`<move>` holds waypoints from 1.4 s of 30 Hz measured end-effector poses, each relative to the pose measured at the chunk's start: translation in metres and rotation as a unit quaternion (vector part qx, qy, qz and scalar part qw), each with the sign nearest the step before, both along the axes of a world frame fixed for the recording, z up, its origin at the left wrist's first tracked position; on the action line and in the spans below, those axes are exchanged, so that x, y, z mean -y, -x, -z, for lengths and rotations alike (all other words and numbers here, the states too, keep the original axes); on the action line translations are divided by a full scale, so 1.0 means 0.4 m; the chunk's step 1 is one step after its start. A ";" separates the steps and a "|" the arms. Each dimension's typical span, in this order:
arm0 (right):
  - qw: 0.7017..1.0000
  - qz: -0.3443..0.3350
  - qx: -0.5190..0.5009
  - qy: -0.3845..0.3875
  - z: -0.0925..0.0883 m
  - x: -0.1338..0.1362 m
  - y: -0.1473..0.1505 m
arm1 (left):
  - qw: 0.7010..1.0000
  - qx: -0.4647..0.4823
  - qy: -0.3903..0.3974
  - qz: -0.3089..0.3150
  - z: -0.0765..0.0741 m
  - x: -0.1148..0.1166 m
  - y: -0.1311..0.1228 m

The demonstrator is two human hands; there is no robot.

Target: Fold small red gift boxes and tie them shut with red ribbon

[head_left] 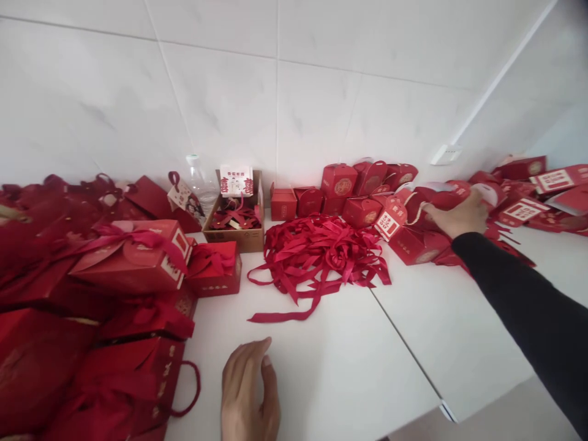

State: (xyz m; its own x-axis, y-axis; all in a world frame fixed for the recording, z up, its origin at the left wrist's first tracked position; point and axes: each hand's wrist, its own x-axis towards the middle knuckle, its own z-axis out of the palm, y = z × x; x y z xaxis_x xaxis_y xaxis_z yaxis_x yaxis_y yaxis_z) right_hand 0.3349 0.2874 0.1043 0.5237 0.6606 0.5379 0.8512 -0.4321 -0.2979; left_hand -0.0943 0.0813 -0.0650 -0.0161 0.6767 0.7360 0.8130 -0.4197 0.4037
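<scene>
Wedding gift boxes [416, 246] lie heaped right of the red ribbons [321, 254], where the right hand [462, 214] reaches, its grip I cannot tell, while the left hand [250, 389] is half-curled, empty; a light pinch should best avoid disturbing neighbours.

I'd place this one camera on the person's head, facing forward and steeply down across the white surface [340, 361] to the tiled wall [312, 104] beyond. It sits close above: the left hand [250, 392] fills the near edge, red ribbons [321, 254] lie farther ahead, and gift boxes [135, 269] span left to right.
</scene>
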 end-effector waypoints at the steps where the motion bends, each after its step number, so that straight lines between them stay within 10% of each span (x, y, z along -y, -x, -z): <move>1: 1.000 0.012 -0.024 -0.012 -0.011 0.003 0.011 | 1.000 0.009 0.000 -0.007 -0.007 0.003 -0.004; 9: 0.985 -0.149 -0.059 -0.066 -0.060 0.114 0.156 | 0.997 0.046 0.062 -0.031 -0.027 0.017 -0.027; 16: 0.861 -0.502 -0.066 0.055 0.101 0.364 0.388 | 0.992 0.063 0.112 -0.009 -0.043 0.027 -0.029; 24: 0.829 -0.530 -0.147 0.097 0.175 0.513 0.537 | 0.970 0.161 0.171 0.056 -0.051 0.069 -0.018; 29: 0.797 -0.531 -0.253 0.135 0.165 0.442 0.518 | 0.957 0.237 0.159 0.053 -0.058 0.065 -0.020; 35: 0.774 -0.589 -0.182 0.146 0.285 0.258 0.499 | 0.979 0.175 0.085 0.060 -0.068 0.075 -0.011; 42: 0.784 -0.585 -0.098 0.182 0.288 0.262 0.435 | 0.983 0.143 0.096 0.057 -0.072 0.076 -0.008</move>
State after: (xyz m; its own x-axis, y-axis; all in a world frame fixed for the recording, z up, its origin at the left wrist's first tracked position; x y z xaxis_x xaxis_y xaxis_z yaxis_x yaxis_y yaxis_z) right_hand 0.1609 0.1825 -0.0108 -0.5070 0.8414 0.1869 0.6813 0.5241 -0.5111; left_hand -0.0910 0.0509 -0.0362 -0.1200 0.8122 0.5709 0.6059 -0.3956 0.6902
